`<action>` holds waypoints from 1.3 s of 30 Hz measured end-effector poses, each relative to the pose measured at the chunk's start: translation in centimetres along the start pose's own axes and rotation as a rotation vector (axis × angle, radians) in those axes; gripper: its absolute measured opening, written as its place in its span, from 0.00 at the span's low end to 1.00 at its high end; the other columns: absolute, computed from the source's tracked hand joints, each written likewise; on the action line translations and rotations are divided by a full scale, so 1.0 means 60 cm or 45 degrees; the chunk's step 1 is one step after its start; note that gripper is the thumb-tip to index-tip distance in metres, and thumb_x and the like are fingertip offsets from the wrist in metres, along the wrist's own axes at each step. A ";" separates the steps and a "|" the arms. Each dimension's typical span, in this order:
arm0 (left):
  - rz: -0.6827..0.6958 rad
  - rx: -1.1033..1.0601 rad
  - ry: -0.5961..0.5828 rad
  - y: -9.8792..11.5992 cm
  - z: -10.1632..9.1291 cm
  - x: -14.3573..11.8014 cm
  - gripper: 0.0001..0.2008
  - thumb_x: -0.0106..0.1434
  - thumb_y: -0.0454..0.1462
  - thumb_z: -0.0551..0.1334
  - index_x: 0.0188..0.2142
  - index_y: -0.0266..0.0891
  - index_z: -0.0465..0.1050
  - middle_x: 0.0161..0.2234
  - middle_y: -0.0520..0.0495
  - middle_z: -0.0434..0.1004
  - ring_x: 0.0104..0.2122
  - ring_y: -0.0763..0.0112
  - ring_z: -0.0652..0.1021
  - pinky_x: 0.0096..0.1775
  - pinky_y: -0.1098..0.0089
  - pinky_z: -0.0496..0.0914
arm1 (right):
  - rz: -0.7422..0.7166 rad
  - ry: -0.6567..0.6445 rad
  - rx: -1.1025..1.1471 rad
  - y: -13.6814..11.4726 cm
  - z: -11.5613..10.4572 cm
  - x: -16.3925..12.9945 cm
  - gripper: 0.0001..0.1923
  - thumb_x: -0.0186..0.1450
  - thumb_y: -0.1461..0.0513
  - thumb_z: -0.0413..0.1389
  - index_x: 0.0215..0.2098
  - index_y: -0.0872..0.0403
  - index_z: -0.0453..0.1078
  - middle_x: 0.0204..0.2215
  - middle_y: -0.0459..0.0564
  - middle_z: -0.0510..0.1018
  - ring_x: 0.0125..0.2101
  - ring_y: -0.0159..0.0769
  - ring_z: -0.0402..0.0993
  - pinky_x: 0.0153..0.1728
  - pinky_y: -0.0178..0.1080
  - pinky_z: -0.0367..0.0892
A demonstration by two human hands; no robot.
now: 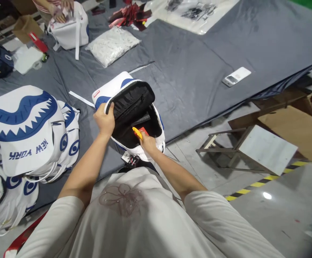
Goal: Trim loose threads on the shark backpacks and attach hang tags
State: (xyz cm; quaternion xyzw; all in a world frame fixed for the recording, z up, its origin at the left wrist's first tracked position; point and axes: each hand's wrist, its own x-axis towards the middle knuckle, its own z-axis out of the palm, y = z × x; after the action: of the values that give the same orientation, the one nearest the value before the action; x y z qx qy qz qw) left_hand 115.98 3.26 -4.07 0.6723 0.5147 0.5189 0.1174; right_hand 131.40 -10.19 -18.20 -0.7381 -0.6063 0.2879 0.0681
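Clearly the work is in the middle of a batch. The backpack (129, 111) lies at the near edge of the grey table (198, 71), just in front of the person, and its flap is already folded back so the black lining shows. To the left, a pile of finished bags (29, 132) of the same white and blue print is stacked, so several seem done, and this one I judge as still open and not yet closed.

The left hand (105, 121) grips the rim of the open flap. Its fingers are curled and pressed together over the edge, with the thumb on the outside, holding the opening wide.

The right hand (147, 142) reaches into the mouth of the backpack. Its fingers pinch a small yellow tool (137, 132), which points inward next to a red tag (144, 130) on the lining. Whether the tool touches the tag I cannot tell.

Farther on the table lie a white packet (113, 44) and a remote (236, 76), well apart from the backpack. At the far left corner another person's hands (61, 9) rest on another white bag (71, 27).
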 end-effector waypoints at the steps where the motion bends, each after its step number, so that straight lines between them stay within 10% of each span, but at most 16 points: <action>1: -0.005 0.007 -0.003 -0.001 -0.002 0.002 0.21 0.66 0.51 0.59 0.24 0.40 0.69 0.21 0.55 0.65 0.23 0.74 0.67 0.30 0.72 0.61 | 0.039 0.022 0.056 0.002 0.002 0.000 0.27 0.70 0.62 0.47 0.67 0.56 0.57 0.49 0.62 0.77 0.47 0.48 0.75 0.49 0.43 0.65; 9: -0.047 -0.121 -0.156 0.013 0.005 -0.002 0.24 0.64 0.55 0.59 0.22 0.40 0.66 0.19 0.56 0.61 0.22 0.75 0.64 0.27 0.72 0.58 | 0.473 0.184 0.714 0.001 -0.026 0.089 0.19 0.76 0.55 0.38 0.57 0.55 0.61 0.35 0.52 0.77 0.36 0.39 0.76 0.35 0.38 0.70; 20: -0.105 -0.255 -0.304 0.010 0.023 0.007 0.29 0.61 0.62 0.57 0.21 0.41 0.62 0.18 0.56 0.57 0.21 0.76 0.61 0.25 0.72 0.58 | 0.196 -0.484 1.166 -0.058 -0.038 0.157 0.14 0.69 0.54 0.59 0.37 0.58 0.69 0.21 0.40 0.69 0.17 0.24 0.64 0.18 0.29 0.64; 27: -0.139 -0.284 -0.188 -0.020 0.011 0.026 0.31 0.59 0.64 0.58 0.21 0.39 0.64 0.19 0.56 0.57 0.22 0.77 0.61 0.25 0.72 0.58 | 0.218 -0.656 0.829 -0.026 -0.121 0.095 0.10 0.68 0.57 0.59 0.37 0.55 0.66 0.12 0.37 0.61 0.13 0.27 0.59 0.18 0.30 0.61; 32: -0.187 -0.274 -0.101 -0.028 0.001 0.029 0.31 0.60 0.64 0.57 0.22 0.39 0.66 0.20 0.55 0.59 0.22 0.76 0.62 0.26 0.72 0.59 | 0.240 -0.496 0.312 -0.010 -0.196 -0.005 0.11 0.66 0.59 0.61 0.44 0.56 0.69 0.30 0.52 0.78 0.31 0.37 0.76 0.28 0.32 0.62; 39: -0.195 -0.318 -0.184 -0.014 0.003 0.019 0.27 0.62 0.59 0.60 0.21 0.39 0.65 0.19 0.56 0.59 0.22 0.76 0.62 0.25 0.73 0.58 | 0.050 -0.393 -0.457 -0.041 -0.181 -0.051 0.20 0.74 0.54 0.46 0.60 0.56 0.62 0.40 0.59 0.80 0.40 0.47 0.79 0.36 0.38 0.65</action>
State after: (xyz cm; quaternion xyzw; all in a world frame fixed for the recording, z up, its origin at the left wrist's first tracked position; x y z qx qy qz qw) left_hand 115.59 4.62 -4.08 0.6470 0.4859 0.5187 0.2762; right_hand 134.52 -9.73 -7.07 -0.6973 -0.6365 0.2862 -0.1633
